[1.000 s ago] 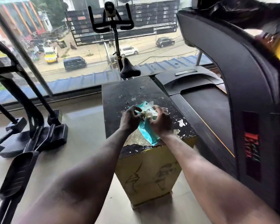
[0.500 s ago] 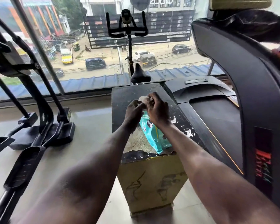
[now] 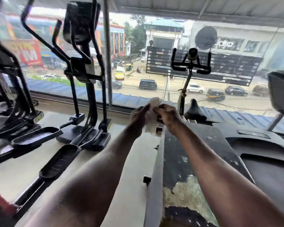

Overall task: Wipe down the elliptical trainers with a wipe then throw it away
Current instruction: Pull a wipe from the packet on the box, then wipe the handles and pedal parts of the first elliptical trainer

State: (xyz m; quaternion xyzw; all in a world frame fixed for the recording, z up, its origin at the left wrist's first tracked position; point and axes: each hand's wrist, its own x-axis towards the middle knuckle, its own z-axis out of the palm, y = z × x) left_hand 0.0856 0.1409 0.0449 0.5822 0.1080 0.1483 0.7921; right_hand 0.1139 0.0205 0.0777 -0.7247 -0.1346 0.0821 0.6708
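Since the earlier frame, both hands have been raised off the box (image 3: 184,161). The wipe (image 3: 152,118) is pinched at its top by the left hand (image 3: 138,117) and right hand (image 3: 166,114), hanging lengthwise downward.

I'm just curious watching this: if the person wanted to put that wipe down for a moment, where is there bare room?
The worn black top of the box beneath the right forearm looks bare. So does the pale floor strip between that box and the nearest elliptical trainer. Left is crowded with pedals and bases. Both hands, left hand and right hand, pinch the wipe.

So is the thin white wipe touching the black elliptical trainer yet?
Apart. The head view shows the white wipe held up between both hands, with floor separating it from the black elliptical trainer.
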